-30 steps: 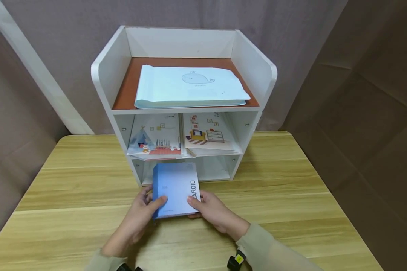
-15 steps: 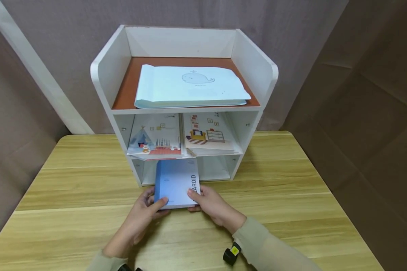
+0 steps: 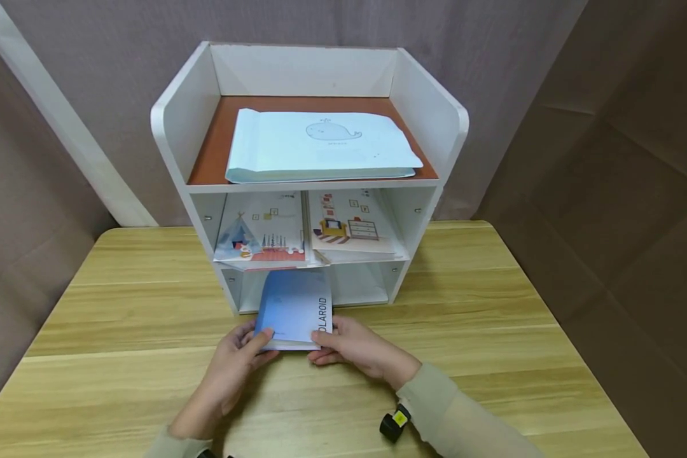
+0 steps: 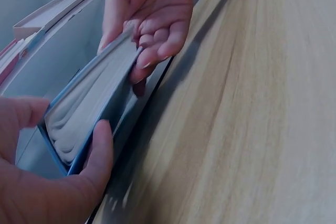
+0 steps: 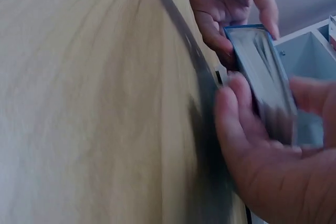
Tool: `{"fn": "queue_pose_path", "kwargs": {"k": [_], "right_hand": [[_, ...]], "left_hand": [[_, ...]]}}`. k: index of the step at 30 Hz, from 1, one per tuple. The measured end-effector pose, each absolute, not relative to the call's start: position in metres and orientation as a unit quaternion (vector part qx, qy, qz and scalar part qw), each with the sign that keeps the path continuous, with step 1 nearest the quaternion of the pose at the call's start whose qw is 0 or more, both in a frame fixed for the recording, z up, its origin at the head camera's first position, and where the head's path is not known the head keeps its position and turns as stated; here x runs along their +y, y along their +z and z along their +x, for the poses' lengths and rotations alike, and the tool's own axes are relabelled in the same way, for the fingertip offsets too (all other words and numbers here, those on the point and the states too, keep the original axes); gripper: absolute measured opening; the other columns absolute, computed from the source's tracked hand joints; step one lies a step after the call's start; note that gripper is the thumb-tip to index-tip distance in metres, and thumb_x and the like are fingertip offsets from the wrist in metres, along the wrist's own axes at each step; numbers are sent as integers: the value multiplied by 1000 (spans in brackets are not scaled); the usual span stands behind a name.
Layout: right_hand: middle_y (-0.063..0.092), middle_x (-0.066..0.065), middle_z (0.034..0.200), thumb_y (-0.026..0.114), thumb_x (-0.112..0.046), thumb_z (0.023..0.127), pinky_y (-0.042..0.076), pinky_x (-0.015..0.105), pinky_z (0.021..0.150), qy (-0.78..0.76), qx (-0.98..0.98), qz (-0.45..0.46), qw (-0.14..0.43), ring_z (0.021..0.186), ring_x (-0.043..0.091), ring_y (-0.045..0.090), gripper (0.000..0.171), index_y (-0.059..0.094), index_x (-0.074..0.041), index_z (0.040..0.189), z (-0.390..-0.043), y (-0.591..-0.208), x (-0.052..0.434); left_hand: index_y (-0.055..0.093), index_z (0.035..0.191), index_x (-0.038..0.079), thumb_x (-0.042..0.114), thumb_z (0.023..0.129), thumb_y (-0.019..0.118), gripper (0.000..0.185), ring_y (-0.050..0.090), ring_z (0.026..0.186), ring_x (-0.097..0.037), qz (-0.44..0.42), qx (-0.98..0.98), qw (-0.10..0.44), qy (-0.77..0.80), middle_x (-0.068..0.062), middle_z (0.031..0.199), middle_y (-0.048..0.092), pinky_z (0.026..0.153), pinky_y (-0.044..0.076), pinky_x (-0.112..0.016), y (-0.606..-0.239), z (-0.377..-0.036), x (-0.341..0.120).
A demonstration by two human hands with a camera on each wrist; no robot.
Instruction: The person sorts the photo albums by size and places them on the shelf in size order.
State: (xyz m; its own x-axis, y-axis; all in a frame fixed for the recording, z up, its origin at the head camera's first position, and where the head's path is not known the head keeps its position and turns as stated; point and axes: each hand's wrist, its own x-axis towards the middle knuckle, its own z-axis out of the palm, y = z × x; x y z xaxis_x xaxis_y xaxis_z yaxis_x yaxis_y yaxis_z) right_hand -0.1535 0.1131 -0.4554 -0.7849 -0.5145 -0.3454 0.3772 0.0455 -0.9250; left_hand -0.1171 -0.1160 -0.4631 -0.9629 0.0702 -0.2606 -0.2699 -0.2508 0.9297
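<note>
Between both hands is a blue photo album [image 3: 292,312] with "OLAROID" lettering along its right side. Its far end reaches into the bottom compartment of the white shelf unit [image 3: 457,127]. The left hand [image 3: 229,366] grips the near left corner, thumb on the cover and fingers beneath. At the near right corner the right hand [image 3: 363,350] pinches it the same way, thumb on top. In the left wrist view the album's page edges [image 4: 94,98] show between its covers. The right wrist view shows the album [image 5: 262,77] raised off the table, its near end blurred.
Two illustrated books or folders [image 3: 263,232] lie side by side on the middle shelf, slightly over its front edge. A pale book with a whale drawing [image 3: 326,143] rests on the brown top shelf. The wooden table [image 3: 492,356] extends around the unit.
The album has moved forward, its far end passing under the middle shelf into the bottom compartment. Both hands moved with it, and it has shifted slightly left in the last half second.
</note>
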Motion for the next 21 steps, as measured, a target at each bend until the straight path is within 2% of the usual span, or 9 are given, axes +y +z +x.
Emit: {"fn": "queue_pose_path", "kwargs": {"k": [3,5,12,15,18,21], "right_hand": [[64,28,107,56,-10,99,55,40,85,-682,636,-72,353,92,30,67,37,45,5,131,-152,-453,117],[63,28,108,54,-9,99,55,40,86,-677,642,-78,350,93,30,67,36,46,5,131,-152,-453,117],[67,25,99,56,-11,99,56,37,82,-665,687,-65,284,86,28,68,25,56,8,115,-159,-461,105],[68,24,94,55,-9,99,57,35,79,-657,705,-58,261,84,28,69,21,58,9,109,-164,-464,97],[68,23,93,51,-5,100,57,34,78,-651,717,-55,242,83,26,68,20,57,11,110,-170,-466,91],[67,20,94,46,-4,102,57,33,77,-643,729,-55,229,85,24,67,21,55,11,114,-175,-466,87]], "left_hand": [[22,142,-13,14,96,62,67,54,116,-29,-85,601,98,789,-27,135,42,91,52,-35,-464,-118,-118],[22,143,-13,13,96,62,67,54,116,-30,-85,597,99,792,-28,136,41,92,51,-35,-464,-119,-119],[18,142,-16,5,96,56,63,58,108,-23,-90,578,80,807,-30,137,35,94,50,-36,-466,-124,-122],[18,141,-18,4,97,55,62,60,106,-22,-98,585,73,802,-32,136,37,94,49,-35,-468,-128,-126],[17,141,-20,5,98,55,64,59,110,-27,-106,599,77,790,-34,136,38,94,49,-33,-469,-131,-129],[19,140,-22,7,99,53,60,52,118,-32,-110,602,88,786,-32,138,35,96,47,-32,-469,-136,-131]]}}
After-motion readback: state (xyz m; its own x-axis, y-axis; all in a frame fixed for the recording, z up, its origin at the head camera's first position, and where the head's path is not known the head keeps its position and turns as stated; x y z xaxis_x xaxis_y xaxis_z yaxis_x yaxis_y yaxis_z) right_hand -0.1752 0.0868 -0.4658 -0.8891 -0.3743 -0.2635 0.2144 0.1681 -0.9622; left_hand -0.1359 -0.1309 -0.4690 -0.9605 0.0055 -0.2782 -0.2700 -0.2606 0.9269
